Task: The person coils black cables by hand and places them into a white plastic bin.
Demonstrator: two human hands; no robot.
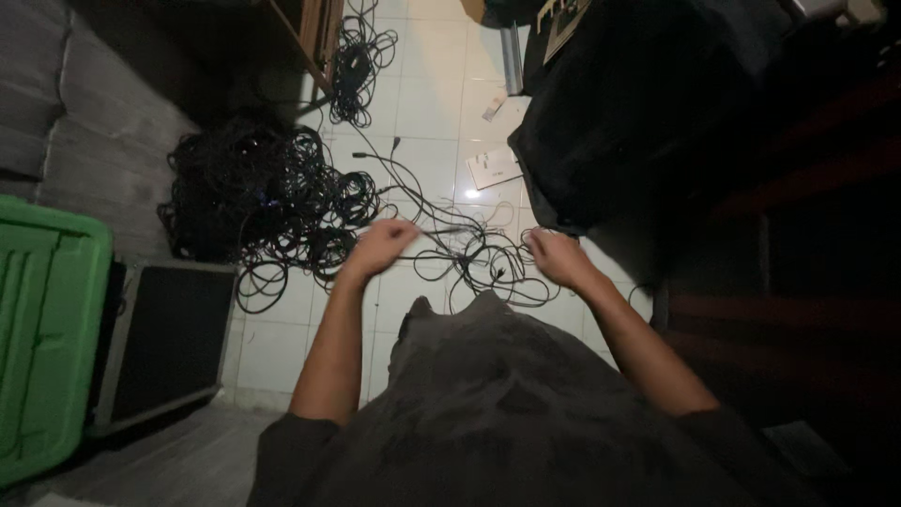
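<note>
Head view: a thin black cable (462, 228) runs between the two hands, held above the white tiled floor (427, 94). Its stretched part lies almost level, left to right across the body, dipping slightly toward the middle, so its long axis points from one hand to the other. Both ends are blurred, and I cannot tell which end carries a plug. The spread grip seems to be what keeps that length straight and clear of the loops below.

The left hand (380, 246) is closed in a loose fist around the cable, knuckles up and forearm raised from the elbow. The right hand (554, 255) is also curled shut on it, wrist bent inward. The fingers of both hands are smeared by motion, so how tightly they pinch cannot be read.

Just under and beyond the hands, a loose tangle of cables (474, 263) sprawls on the tiles, and the held length appears to trail down into it. Farther out past the left hand sits a large heap of coiled black cables (263, 192), with a smaller bundle (355, 66) beyond it beside wooden furniture. Outward of the left elbow lie a black flight case (164, 338) and a green plastic bin (42, 329). Beyond the right hand, a flat white box (493, 167) rests on the floor at the edge of a big dark draped object (648, 103). The person's grey shirt (507, 413) fills the foreground.
</note>
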